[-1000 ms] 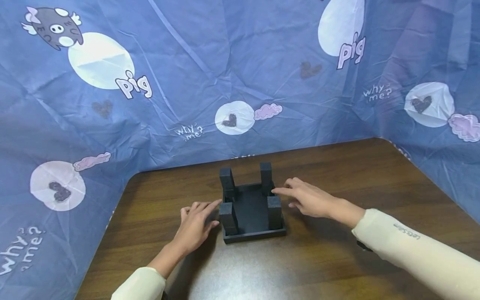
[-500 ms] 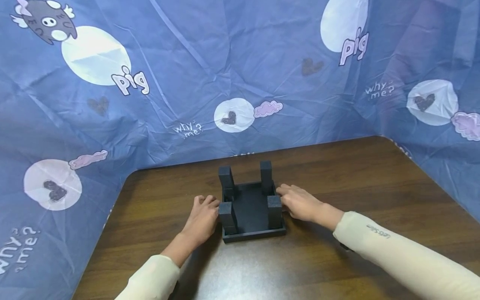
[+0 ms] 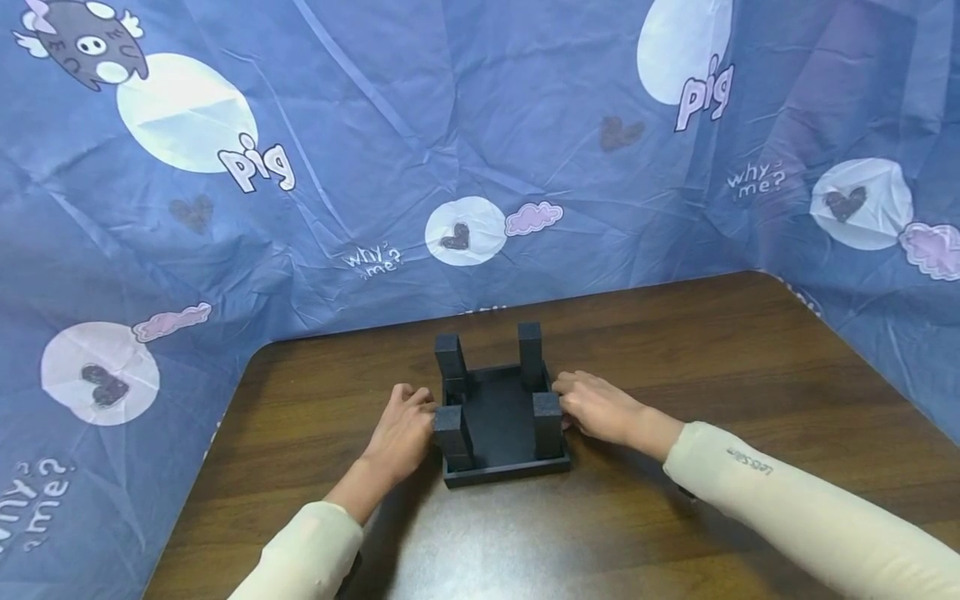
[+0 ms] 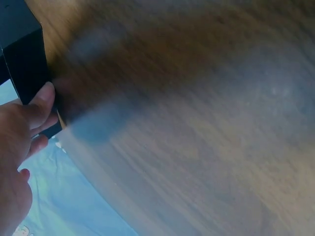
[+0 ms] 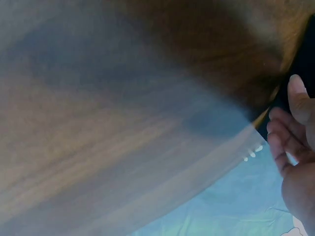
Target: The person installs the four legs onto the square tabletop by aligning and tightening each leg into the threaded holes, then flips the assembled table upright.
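Observation:
A black tray-like base with a low rim lies on the table in the head view. Upright black posts stand at its corners, like a small table turned upside down. My left hand grips its left side with curled fingers, partly hidden by the near left post. On the opposite side my right hand holds the right edge, fingers bent. The left wrist view shows the thumb against the black side wall. Thumb and fingers of the right hand also touch the black side in the right wrist view.
The brown wood-grain table has rounded far corners. Behind it and along its sides hangs a wrinkled blue cloth with pig and heart prints. Light glares off the tabletop in front of the base.
Both hands have moved in from loose, extended-finger poses to curl at the base's sides. My right index finger has left the far right post. The base stays in about the same place.

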A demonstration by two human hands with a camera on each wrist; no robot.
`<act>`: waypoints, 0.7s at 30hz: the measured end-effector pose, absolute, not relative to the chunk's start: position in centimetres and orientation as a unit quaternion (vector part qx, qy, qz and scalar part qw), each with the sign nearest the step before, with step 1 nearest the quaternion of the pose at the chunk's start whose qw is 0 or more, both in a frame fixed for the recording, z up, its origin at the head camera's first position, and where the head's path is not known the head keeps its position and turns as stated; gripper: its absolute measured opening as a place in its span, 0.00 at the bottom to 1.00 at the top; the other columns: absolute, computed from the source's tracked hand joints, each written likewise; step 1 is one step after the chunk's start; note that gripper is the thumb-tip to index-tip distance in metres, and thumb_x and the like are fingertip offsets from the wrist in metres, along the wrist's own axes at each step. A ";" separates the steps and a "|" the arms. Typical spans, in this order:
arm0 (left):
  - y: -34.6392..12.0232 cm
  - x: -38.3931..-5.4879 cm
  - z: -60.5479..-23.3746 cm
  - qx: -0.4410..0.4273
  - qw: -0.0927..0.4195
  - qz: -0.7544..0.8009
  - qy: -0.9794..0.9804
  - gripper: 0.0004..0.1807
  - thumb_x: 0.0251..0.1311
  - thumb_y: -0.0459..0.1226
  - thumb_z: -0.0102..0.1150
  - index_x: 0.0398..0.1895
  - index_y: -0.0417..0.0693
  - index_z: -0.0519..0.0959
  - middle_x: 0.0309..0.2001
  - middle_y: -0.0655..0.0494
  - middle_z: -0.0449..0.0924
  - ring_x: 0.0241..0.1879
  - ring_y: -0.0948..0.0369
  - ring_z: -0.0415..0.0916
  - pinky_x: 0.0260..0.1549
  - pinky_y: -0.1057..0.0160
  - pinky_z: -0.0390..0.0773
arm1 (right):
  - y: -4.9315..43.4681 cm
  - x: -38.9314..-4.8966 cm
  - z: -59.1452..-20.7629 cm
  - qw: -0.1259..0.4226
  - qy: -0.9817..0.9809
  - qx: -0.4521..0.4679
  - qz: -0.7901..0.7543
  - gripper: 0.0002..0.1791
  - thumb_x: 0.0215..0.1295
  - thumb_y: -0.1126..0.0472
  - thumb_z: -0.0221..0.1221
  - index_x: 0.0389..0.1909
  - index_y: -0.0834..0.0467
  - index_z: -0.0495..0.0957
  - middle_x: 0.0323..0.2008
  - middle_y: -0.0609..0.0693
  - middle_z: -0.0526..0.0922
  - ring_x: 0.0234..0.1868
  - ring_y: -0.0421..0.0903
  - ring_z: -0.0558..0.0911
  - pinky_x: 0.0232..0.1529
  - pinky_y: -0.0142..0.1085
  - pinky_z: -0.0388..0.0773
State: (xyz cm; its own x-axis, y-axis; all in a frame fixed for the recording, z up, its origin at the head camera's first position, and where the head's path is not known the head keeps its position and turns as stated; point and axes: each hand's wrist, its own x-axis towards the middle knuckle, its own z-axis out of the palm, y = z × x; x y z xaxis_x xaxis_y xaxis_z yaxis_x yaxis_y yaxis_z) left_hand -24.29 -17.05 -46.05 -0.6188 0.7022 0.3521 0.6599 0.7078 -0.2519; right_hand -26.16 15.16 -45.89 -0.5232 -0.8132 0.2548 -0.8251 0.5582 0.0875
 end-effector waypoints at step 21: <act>-18.0 -24.3 -43.5 -0.466 0.268 0.045 -0.842 0.13 0.40 0.40 0.73 0.12 0.54 0.76 0.18 0.63 0.75 0.25 0.64 0.71 0.39 0.58 0.66 | 15.8 -26.0 -42.9 0.076 -0.878 0.472 0.035 0.10 0.51 0.79 0.65 0.19 0.62 0.85 0.39 0.62 0.86 0.52 0.59 0.81 0.50 0.46 0.77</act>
State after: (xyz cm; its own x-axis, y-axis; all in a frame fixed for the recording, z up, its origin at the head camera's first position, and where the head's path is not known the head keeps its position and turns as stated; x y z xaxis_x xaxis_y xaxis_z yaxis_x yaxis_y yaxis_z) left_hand -24.32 -18.00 -43.48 -0.4229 0.8083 0.4095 0.7602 0.5625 -0.3251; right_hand -25.98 15.78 -42.91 -0.5431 -0.8231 0.1660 -0.8338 0.5520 0.0095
